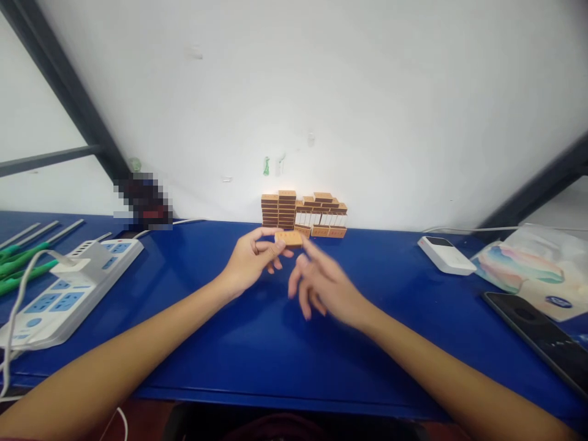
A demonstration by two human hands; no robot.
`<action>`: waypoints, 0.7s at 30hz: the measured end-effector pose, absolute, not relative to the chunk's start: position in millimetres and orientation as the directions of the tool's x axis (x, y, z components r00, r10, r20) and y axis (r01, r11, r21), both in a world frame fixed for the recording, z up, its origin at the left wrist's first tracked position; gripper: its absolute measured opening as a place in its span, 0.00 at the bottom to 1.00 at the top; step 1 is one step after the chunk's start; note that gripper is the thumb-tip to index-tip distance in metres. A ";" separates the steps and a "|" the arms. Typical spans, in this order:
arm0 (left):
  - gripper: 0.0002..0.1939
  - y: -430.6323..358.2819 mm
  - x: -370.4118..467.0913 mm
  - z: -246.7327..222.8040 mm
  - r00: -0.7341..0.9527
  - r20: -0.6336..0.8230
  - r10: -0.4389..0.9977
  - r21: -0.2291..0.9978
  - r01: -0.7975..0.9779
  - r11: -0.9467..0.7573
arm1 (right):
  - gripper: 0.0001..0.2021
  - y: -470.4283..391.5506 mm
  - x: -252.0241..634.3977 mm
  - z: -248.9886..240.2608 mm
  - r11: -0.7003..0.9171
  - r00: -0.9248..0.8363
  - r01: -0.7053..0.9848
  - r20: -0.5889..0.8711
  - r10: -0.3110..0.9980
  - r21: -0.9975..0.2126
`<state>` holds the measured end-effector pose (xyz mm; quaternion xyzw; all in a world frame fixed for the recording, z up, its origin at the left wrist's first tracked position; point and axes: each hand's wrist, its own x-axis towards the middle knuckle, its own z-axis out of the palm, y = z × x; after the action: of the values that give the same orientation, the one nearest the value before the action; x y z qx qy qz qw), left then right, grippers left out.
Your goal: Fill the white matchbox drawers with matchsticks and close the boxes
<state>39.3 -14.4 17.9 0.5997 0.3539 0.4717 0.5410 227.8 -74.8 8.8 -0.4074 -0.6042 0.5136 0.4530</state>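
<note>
A small orange matchbox point(289, 239) is pinched between the thumb and fingers of my left hand point(250, 258), above the middle of the blue table. My right hand point(328, 282) is just to its right, slightly blurred, with its fingers apart and the index fingertip at the box's right end. Behind the hands, several similar boxes with dark sides stand piled against the wall: a tall double stack point(278, 211) on the left and a lower group point(321, 214) with white upright pieces on the right.
On the blue table point(257, 361), a white power strip point(68, 300) with a plugged-in charger and green-handled rods point(27, 266) lie left. A white device point(445, 255), a plastic bag point(528, 269) and a black phone point(537, 337) lie right. Dark metal struts point(68, 79) slant at both sides.
</note>
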 end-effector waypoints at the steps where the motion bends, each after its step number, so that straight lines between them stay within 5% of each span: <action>1: 0.31 -15.7 39.9 17.2 0.327 0.179 0.928 0.984 -0.074 -0.163 | 0.47 -79.1 225.4 9.2 0.102 -0.357 0.036 0.082 0.931 -0.994; 3: 0.31 -16.6 39.5 17.4 0.344 0.181 0.921 0.983 -0.046 -0.176 | 0.48 -82.8 224.1 8.7 0.081 -0.417 0.032 0.060 0.907 -0.996; 9: 0.34 22.4 20.5 32.9 0.176 0.347 0.921 0.933 0.031 -0.358 | 0.38 -63.6 240.7 4.6 0.135 -0.238 0.070 0.115 0.964 -0.988; 14: 0.32 91.5 4.4 52.2 0.045 0.496 0.867 0.842 0.218 -0.493 | 0.24 -64.2 242.3 -3.0 0.271 -0.380 0.281 0.152 0.912 -0.921; 21: 0.29 136.7 7.8 49.1 0.085 0.479 0.874 0.794 0.382 -0.473 | 0.13 -69.3 239.0 -5.4 0.377 -0.487 0.425 0.143 0.862 -0.823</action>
<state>7.8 136.7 49.1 0.6950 0.4518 0.5033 0.2442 239.0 -69.3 -5.4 -0.4142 -0.7768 0.3743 0.2915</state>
